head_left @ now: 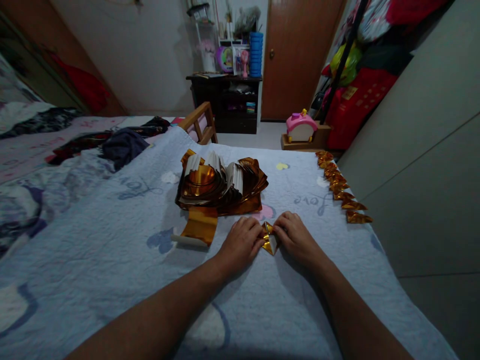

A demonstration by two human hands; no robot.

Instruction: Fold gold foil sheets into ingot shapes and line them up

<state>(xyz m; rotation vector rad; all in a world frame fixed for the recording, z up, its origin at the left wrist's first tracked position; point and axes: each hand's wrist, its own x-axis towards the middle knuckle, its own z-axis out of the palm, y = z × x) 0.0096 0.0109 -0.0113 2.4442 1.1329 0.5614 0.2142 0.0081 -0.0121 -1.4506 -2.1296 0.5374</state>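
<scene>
My left hand point(242, 241) and my right hand point(296, 236) rest side by side on the light blue bedspread point(112, 260). Both pinch a small folded piece of gold foil paper point(269, 239) between them, fingers pressed on its edges. Just beyond my hands lies a heap of curled gold foil strips point(219, 182). One loose gold strip point(198, 227) lies to the left of my left hand. A row of several folded gold pieces point(343, 190) runs along the bed's right edge.
Crumpled dark clothes point(120, 142) lie at the bed's far left. A wooden chair point(200, 125) stands past the bed's far edge. A dark shelf unit point(228, 100), a brown door point(296, 55) and a pink toy point(300, 127) are behind. A grey wardrobe point(423, 150) flanks the right.
</scene>
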